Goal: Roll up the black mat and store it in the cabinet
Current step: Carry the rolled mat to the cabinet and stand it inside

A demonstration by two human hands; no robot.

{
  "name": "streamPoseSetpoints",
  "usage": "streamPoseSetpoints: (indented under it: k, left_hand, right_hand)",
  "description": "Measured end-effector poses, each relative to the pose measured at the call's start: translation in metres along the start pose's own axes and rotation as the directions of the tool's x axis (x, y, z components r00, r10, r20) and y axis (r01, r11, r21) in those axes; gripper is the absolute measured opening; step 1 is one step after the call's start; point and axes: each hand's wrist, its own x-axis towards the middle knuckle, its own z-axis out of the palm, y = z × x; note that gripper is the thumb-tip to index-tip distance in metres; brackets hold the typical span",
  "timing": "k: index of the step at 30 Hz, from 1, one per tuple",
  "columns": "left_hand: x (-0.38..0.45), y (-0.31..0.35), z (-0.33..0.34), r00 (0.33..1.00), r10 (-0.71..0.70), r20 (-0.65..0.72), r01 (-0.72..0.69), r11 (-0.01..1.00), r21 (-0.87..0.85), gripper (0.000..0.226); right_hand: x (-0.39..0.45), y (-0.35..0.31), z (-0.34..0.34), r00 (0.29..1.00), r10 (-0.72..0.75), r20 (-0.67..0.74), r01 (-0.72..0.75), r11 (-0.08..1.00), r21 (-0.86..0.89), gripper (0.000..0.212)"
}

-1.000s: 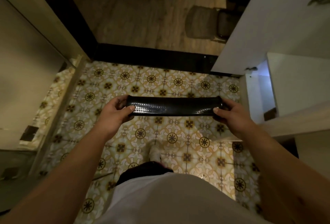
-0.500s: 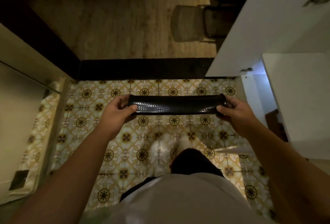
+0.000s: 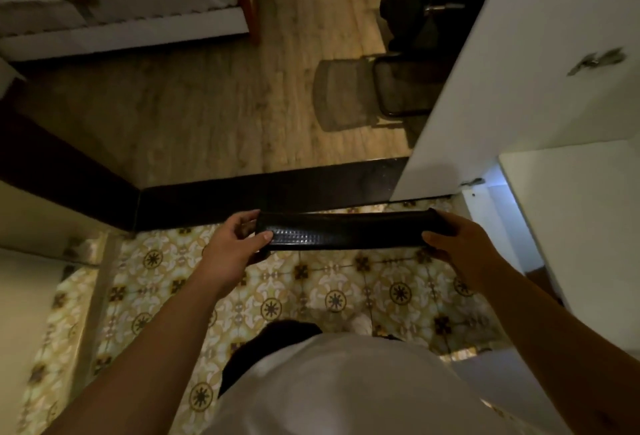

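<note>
View has swung up toward the bedroom, rolled black mat (image 3: 346,232) still gripped at its ends between left hand (image 3: 232,248) and right hand (image 3: 458,246); rolling done, storing in open cabinet (image 3: 571,212) beside right hand remains.

Dim room: patterned tile floor (image 3: 332,282), black threshold (image 3: 270,192), wood floor (image 3: 214,105) beyond.

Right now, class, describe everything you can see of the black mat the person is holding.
The black mat is rolled into a long, slim, slightly flattened tube, held level in the air above the patterned tile floor. Its surface looks glossy and rubbery, with a raised bumpy texture catching light near the left end. The left hand grips one end and the right hand the other; nothing else touches it.
</note>
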Motion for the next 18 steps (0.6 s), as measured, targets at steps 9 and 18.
streamPoseSetpoints:
  k: [9,18]
  left_hand:
    - [0.121,0.07,0.083,0.958,-0.039,0.285,0.005,0.993,0.118,0.036]
    - [0.231,0.137,0.19,0.736,-0.105,0.668,-0.137,0.944,0.299,0.033]
  right_hand:
    - [0.021,-0.006,-0.048,0.961,0.032,-0.276,0.009,0.989,0.146,0.05]
    - [-0.003,-0.009,-0.041,0.787,0.01,-0.617,0.188,0.948,0.255,0.044]
